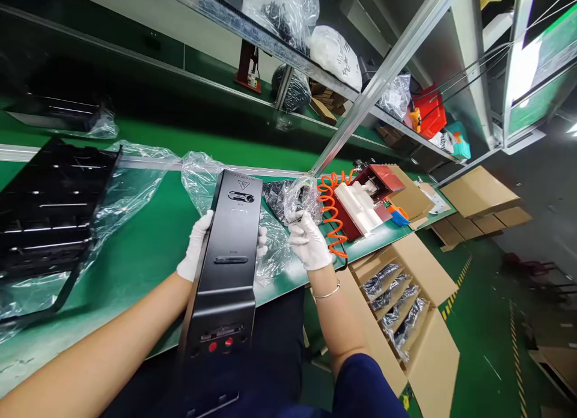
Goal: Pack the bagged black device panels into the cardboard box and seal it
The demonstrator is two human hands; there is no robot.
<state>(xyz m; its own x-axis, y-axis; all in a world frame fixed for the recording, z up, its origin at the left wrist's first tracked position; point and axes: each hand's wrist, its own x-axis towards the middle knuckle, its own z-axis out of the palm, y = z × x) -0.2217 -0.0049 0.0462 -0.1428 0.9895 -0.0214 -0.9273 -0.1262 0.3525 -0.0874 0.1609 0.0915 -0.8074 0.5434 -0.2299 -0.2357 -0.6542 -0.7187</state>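
Note:
My left hand (197, 247), in a white glove, is wrapped round a long black plastic housing (232, 238); its fingertips show at the far side. The housing is tilted up from my lap over the table edge, with oval slots, printed marks and two red spots near its lower end. To its right, my gloved right hand (309, 241) has its fingers closed at the edge of a clear plastic bag (303, 196) of small parts. Whether a small part is also between the fingertips cannot be seen. Crumpled clear plastic film (274, 256) lies beneath and beside the housing.
More black housings (49, 208) lie on film at the left of the green table (139, 250). A red and white machine (365, 202) with a coiled orange hose (331, 214) stands right. Below is an open carton (433, 346) with bagged parts in dividers. A metal post (383, 75) rises behind.

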